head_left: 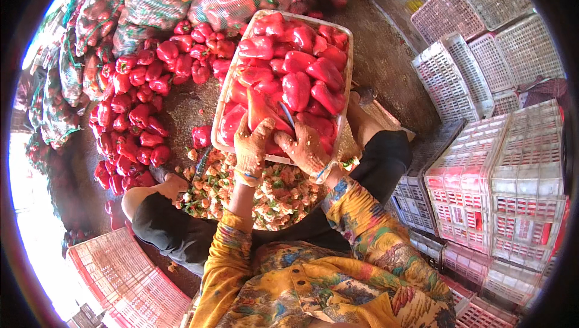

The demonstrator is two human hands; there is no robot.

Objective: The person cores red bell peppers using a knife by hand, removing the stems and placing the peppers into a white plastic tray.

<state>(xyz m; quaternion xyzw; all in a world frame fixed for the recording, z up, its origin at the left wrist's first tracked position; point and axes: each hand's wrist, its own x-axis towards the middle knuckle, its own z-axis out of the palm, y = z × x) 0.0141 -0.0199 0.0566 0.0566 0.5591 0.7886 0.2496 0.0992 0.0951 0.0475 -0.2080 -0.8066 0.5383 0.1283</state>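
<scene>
My left hand [249, 152], in an orange-tan glove, is closed around a red bell pepper [260, 110] whose inner side seems to face up. A knife with a short, curved blade [287, 114] sticks up from my gloved right hand [306, 149], its edge close to the pepper. Both hands are over the near rim of a pale plastic crate [347, 81], heaped with glossy red bell peppers [295, 91]. Below the hands, between my legs, lies a pile of cut-off pepper cores and stems [277, 200]. My fingers hide the knife's handle.
Whole red peppers [136, 117] cover the floor on the left. Stuffed mesh sacks [155, 11] line the far and left sides. Stacked plastic crates [467, 177] stand to the right, with another crate [123, 268] at lower left. My bent legs flank the core pile.
</scene>
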